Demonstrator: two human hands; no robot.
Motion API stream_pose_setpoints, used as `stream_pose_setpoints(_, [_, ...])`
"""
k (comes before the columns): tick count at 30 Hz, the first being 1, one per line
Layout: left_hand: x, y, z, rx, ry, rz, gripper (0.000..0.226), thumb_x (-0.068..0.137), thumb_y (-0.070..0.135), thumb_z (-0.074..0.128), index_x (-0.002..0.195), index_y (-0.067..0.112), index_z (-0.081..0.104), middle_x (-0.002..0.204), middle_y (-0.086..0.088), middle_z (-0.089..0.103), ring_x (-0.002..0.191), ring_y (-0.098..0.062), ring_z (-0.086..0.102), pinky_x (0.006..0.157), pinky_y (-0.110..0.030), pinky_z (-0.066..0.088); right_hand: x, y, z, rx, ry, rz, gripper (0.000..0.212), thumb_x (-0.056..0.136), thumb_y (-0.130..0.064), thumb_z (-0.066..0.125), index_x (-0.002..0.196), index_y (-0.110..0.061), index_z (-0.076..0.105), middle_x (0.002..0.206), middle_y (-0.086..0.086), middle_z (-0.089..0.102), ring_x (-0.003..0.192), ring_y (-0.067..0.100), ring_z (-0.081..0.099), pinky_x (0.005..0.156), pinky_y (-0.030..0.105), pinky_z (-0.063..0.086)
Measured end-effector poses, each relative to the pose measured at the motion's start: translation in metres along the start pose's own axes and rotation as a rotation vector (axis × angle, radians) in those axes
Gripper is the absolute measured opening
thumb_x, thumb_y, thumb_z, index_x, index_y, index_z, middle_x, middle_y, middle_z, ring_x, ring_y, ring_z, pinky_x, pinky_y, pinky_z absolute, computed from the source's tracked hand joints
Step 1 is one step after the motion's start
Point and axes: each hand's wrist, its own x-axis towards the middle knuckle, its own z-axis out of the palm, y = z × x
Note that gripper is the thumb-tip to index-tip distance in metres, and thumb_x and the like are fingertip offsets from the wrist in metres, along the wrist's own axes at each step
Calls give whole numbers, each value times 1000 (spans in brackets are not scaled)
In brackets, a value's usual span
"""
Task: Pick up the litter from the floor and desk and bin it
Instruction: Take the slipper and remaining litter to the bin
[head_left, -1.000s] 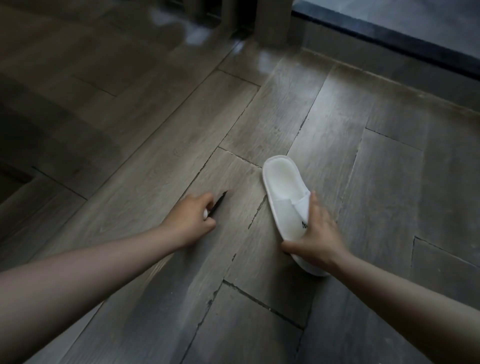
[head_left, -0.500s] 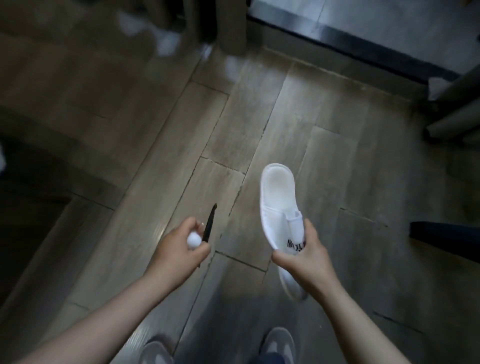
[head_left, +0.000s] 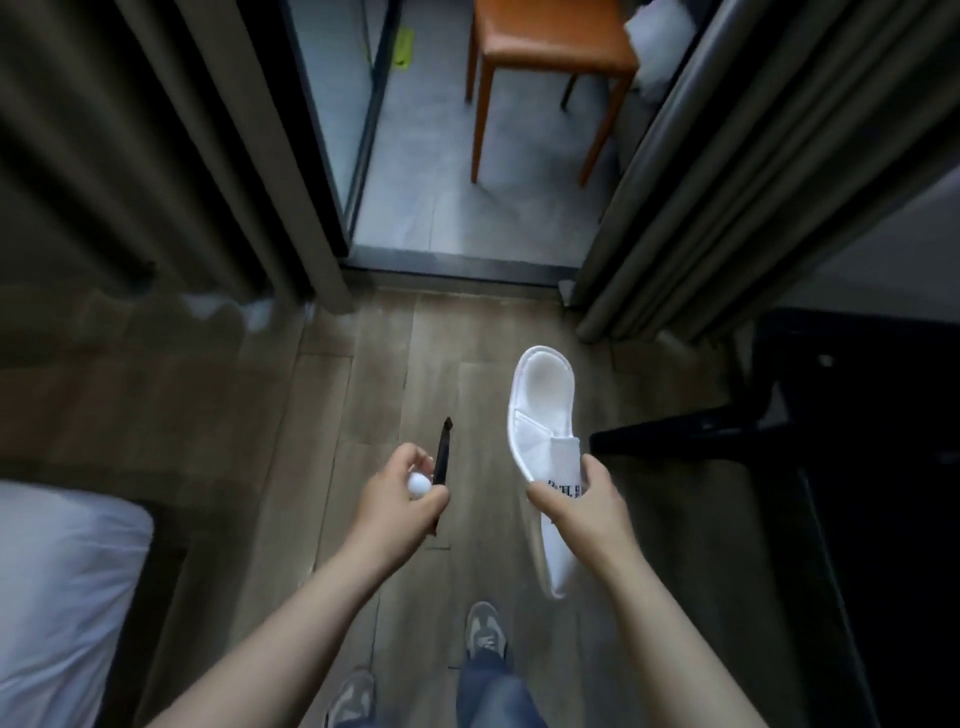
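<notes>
Two hands: both are loaded and held out in front of the body, above the wooden floor (head_left: 363, 395).
Left hand (head_left: 400, 501): fingers curl round a thin black stick (head_left: 443, 452), perhaps a pen, with a small white wad (head_left: 418, 484) tucked against the thumb.
Right hand (head_left: 582, 512): thumb and fingers pinch a white slipper (head_left: 540, 410) across its printed strap; the heel end points away and the toe end hangs below the palm.
Litter: all three pieces are off the floor and in the hands, between the bed (head_left: 62, 571) on the left and dark furniture (head_left: 857, 467) on the right.
Bin: not in view, so carrying the litter to it is likely the step in hand.
Risk, left: two things share one grip; the wad seems to sit at the edge and could roll out if the fingers shift on the stick.
Risk, right: the slipper looks floppy and is held at one narrow spot, so a swing could slide it free or brush the furniture.
Risk, footing: the shoes (head_left: 485, 631) stand in a tight gap, and no hand is free to steady anything.
</notes>
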Motion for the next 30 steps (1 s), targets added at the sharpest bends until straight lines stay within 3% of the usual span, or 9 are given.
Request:
stream_pose_setpoints(7, [-96, 105, -27, 47, -231, 266, 15, 78, 17, 63, 85, 28, 55, 85, -11, 67, 71, -29, 70, 67, -48, 59, -147, -34, -79, 200, 263, -6, 69, 54, -45, 63, 120, -27, 51, 104, -11, 62, 93, 7, 58, 66, 25, 45])
stream_pose_setpoints(11, [-156, 136, -33, 100, -413, 418, 16, 79, 15, 61, 82, 30, 56, 82, -19, 68, 70, -32, 70, 67, -50, 58, -240, -18, -90, 385, 447, -5, 83, 44, -54, 65, 120, -23, 54, 105, -5, 66, 97, 15, 63, 80, 35, 53])
stream_pose_setpoints(15, [-222, 155, -19, 188, -601, 555, 16, 81, 15, 60, 84, 30, 56, 72, -15, 68, 67, -28, 68, 70, -48, 57, -332, 11, -97, 563, 649, 18, 70, 49, -52, 68, 114, -29, 58, 102, -6, 69, 97, 16, 66, 88, 42, 53])
stream_pose_setpoints(19, [-298, 160, 9, 237, -793, 692, 16, 78, 14, 61, 81, 28, 57, 61, -1, 59, 59, -19, 59, 64, -45, 57, -428, 49, -104, 682, 874, 96, 38, 78, -32, 70, 114, -27, 57, 101, -5, 67, 94, 16, 64, 80, 35, 52])
stream_pose_setpoints(23, [-379, 147, 38, 298, -1002, 819, 14, 80, 15, 58, 81, 28, 56, 62, 3, 54, 53, -12, 56, 49, -30, 45, -519, 94, -94, 774, 1104, 135, 31, 76, -31, 69, 104, -37, 59, 98, -3, 69, 93, 18, 66, 87, 42, 54])
stream_pose_setpoints(26, [-443, 127, 53, 368, -1117, 933, 12, 82, 16, 58, 82, 27, 55, 64, 4, 56, 51, -4, 55, 45, -17, 42, -585, 132, -76, 865, 1287, 146, 41, 82, -22, 66, 120, -34, 54, 87, -8, 70, 79, 9, 66, 78, 35, 52])
stream_pose_setpoints(28, [-489, 109, 61, 422, -1208, 980, 11, 84, 17, 59, 85, 28, 55, 74, 1, 61, 62, -12, 62, 49, -20, 47, -633, 156, -59, 908, 1398, 144, 44, 84, -16, 63, 123, -29, 51, 75, -13, 68, 65, 3, 62, 72, 33, 49])
stream_pose_setpoints(30, [-536, 86, 65, 460, -1307, 999, 11, 87, 18, 60, 89, 28, 55, 84, -3, 63, 73, -21, 66, 58, -29, 55, -683, 178, -39, 949, 1480, 162, 41, 82, -14, 63, 120, -26, 53, 72, -12, 66, 64, 6, 59, 70, 32, 46])
